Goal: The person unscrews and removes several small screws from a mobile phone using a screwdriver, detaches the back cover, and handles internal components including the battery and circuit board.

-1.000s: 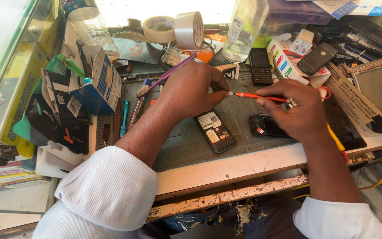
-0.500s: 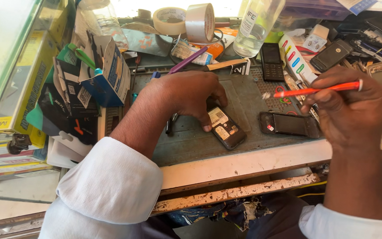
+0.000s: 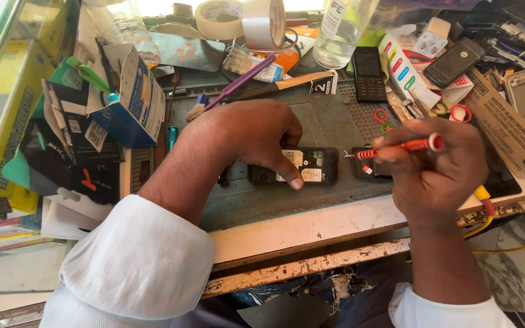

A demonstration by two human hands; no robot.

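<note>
Head view: left hand [image 3: 247,136] pressed down on small black opened phone [image 3: 302,166] lying on grey work mat [image 3: 323,118], thumb on its label. Right hand [image 3: 435,173] clamped around red-handled screwdriver [image 3: 405,146], just right of phone. Behind: two tape rolls [image 3: 241,21], clear plastic bottle [image 3: 341,30], purple brush [image 3: 232,88]. Left: blue-and-white cardboard box [image 3: 132,97].

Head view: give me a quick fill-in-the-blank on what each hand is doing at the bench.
1. The left hand presses the opened black mobile phone onto the grey ____.
2. The right hand holds a slim red ____.
3. Its metal tip points toward the ____ hand.
4. The two rolls of tape lie ____ the hands, at the bench's far edge.

Missing words: mat; screwdriver; left; beyond
</note>
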